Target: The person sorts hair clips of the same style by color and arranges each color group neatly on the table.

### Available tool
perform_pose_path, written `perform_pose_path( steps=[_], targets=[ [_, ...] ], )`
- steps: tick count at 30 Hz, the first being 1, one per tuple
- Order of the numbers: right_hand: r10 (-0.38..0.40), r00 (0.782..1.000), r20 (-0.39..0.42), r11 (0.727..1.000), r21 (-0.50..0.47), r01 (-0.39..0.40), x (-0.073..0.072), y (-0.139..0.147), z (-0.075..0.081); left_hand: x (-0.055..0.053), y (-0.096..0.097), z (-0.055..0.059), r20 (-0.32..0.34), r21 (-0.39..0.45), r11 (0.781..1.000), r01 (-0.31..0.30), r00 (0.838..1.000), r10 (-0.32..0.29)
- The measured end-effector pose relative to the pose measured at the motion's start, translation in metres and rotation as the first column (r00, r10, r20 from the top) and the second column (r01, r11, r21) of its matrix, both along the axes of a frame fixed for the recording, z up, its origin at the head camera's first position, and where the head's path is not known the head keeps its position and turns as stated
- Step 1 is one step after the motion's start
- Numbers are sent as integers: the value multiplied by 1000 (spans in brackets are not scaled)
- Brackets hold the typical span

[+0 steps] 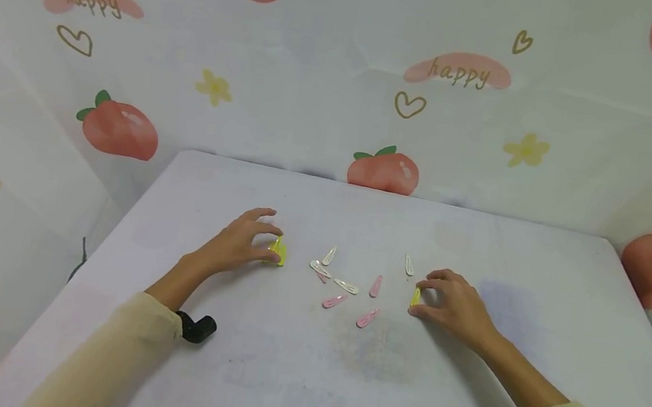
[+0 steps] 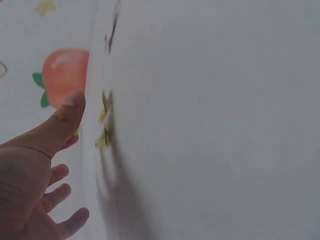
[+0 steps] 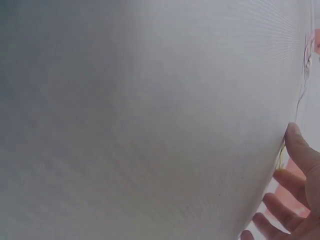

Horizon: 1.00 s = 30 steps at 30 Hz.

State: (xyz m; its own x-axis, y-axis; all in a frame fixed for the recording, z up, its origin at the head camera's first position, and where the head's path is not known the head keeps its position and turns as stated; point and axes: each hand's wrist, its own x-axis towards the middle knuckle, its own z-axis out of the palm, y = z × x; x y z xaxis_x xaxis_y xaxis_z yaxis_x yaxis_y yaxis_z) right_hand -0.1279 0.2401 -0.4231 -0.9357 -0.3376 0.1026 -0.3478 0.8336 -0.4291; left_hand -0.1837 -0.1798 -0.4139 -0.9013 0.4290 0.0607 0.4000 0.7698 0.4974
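My left hand (image 1: 238, 244) pinches a yellow snap hair clip (image 1: 276, 243) between thumb and index finger, low over the left part of the tabletop. Right beside it lie more yellow clips (image 2: 103, 140), blurred in the left wrist view. On the other side, my right hand (image 1: 455, 306) holds another yellow hair clip (image 1: 416, 297) by its two ends, thumb at the near end. Between the hands several white clips (image 1: 346, 286) and pink clips (image 1: 367, 317) are scattered. One white clip (image 1: 409, 265) lies just beyond the right fingertips.
A white table (image 1: 297, 384) carries everything, its back edge meeting a cloth backdrop (image 1: 306, 86) printed with peaches, hearts and flowers. Black wrist cameras (image 1: 199, 328) are strapped at both beige sleeves (image 1: 110, 354). A thin dark cord (image 1: 80, 257) shows beyond the table's left edge.
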Motion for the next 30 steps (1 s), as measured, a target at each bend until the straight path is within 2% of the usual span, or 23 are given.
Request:
perform_pose_path(
  steps=[4,8,13,23,30],
  targets=[
    [0,1000,-2,1000,-2,0,0,0,1,3,-20,-6,10,-18,999,-38,999,39],
    [0,1000,-2,1000,-5,0,1,1,1,4,-30,-10,21,-53,997,-51,998,53],
    [3,1000,-15,1000,-12,-3,1,0,0,5,-34,-13,17,-90,995,-47,999,49],
    [17,1000,-6,1000,-6,-17,-1,-1,1,2,-37,-19,5,-88,994,-58,998,59],
    [57,998,-12,995,-81,-58,-13,-17,7,3,-39,-19,1,-72,996,-55,998,55]
  ],
)
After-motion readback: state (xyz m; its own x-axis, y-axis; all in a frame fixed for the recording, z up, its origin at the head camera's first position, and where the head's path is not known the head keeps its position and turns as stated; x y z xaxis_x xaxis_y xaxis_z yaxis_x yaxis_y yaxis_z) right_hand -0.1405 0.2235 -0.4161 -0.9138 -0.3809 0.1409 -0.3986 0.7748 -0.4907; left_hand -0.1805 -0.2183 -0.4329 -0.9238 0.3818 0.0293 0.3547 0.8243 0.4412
